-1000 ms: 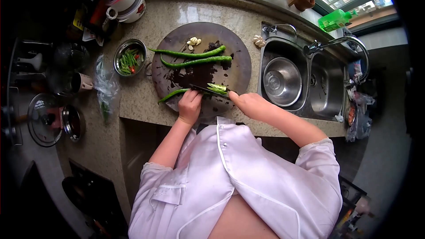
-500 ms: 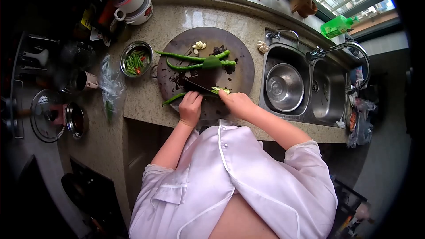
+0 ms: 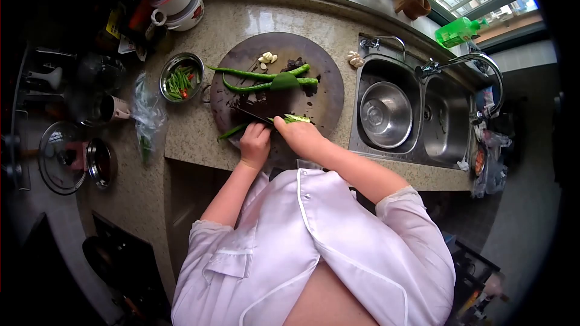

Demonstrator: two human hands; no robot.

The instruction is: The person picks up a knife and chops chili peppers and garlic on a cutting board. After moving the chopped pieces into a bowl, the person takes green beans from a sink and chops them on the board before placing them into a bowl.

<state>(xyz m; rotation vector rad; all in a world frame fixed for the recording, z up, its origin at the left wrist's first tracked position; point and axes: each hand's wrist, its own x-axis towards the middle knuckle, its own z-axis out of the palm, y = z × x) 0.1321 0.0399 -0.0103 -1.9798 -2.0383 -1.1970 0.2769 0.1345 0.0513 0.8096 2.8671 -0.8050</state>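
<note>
The tabletop (image 3: 198, 136) carries one round board (image 3: 329, 84), with one metal bowl (image 3: 188, 60) of cut pieces just left of it. My right hand (image 3: 300, 137) is closed around one knife (image 3: 254, 115), its handle hidden. Two whole green peppers (image 3: 257, 76) lie across the board. My left hand (image 3: 255, 143), fingers bent together, holds down a third pepper (image 3: 232, 131) near the board's closest edge. Beyond sit several garlic cloves (image 3: 267, 58), too small to count surely.
</note>
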